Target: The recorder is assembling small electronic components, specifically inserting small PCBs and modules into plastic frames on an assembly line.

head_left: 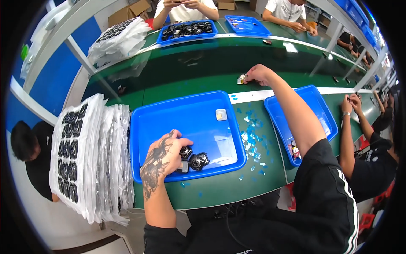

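Note:
My left hand [164,154] is at the front edge of a large blue tray [182,112]. Its fingers curl round a small black part with a round, watch-like face [185,151]. A second black round-faced part [198,161] lies against it, beside a grey block-shaped piece [183,167]. My right arm stretches far forward over the green bench. There my right hand [259,75] is closed in a pinch on a small shiny piece [242,79], pale and yellowish; its exact kind is too small to make out. A little clear square dish [221,114] stands in the tray's far right corner.
Blue film scraps [251,135] litter the bench between the large tray and a second blue tray [325,120]. Stacked white packs of black parts [91,156] stand at left. Across the bench, people work behind blue trays [188,39]; another person [368,156] sits at right.

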A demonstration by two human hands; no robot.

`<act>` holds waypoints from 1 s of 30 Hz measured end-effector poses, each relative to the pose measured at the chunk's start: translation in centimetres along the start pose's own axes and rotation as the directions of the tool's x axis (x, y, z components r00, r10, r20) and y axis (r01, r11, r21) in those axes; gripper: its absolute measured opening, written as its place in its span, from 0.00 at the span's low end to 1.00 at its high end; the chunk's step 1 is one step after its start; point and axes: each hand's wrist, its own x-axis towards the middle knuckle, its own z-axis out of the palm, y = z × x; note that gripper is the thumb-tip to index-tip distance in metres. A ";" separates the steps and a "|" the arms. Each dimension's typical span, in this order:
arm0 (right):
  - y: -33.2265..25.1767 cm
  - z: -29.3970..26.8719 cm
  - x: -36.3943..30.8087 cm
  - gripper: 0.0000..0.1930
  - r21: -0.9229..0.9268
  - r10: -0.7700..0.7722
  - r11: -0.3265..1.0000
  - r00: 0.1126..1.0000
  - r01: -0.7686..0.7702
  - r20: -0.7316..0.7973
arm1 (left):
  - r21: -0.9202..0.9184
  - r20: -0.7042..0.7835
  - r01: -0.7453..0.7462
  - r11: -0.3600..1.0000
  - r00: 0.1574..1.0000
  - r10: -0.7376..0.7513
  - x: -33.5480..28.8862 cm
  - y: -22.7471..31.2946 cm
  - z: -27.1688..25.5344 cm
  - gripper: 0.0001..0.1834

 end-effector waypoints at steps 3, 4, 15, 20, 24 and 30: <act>-0.3 0.0 0.7 0.09 -0.143 -0.034 0.990 0.989 0.014 -0.141 | 0.005 0.060 0.082 0.997 0.995 -0.082 0.6 1.3 -0.9 0.22; 0.0 -0.2 0.7 0.09 -0.138 -0.030 0.990 0.990 0.010 -0.140 | 0.008 0.066 0.080 0.997 0.995 -0.081 0.7 1.4 -0.8 0.22; 2.7 -6.2 -9.6 0.12 -0.102 -0.490 0.872 0.861 0.480 -0.138 | -0.188 -0.226 0.014 0.982 0.972 -0.057 2.7 0.6 -0.2 0.19; 10.1 -9.4 -18.1 0.05 -0.484 -0.457 0.769 0.888 0.417 0.040 | -0.983 -0.135 -0.140 0.119 0.990 0.052 3.5 3.5 0.7 0.22; 13.9 -8.7 -21.0 0.07 -0.507 -0.270 0.846 0.953 0.168 -0.134 | -0.941 0.031 0.110 -0.320 0.970 0.240 3.5 6.1 3.6 0.26; 15.9 -7.8 -22.3 0.07 -0.452 -0.383 0.862 0.878 0.229 -0.288 | -0.854 0.144 0.260 -0.450 0.950 0.276 4.2 8.1 4.5 0.23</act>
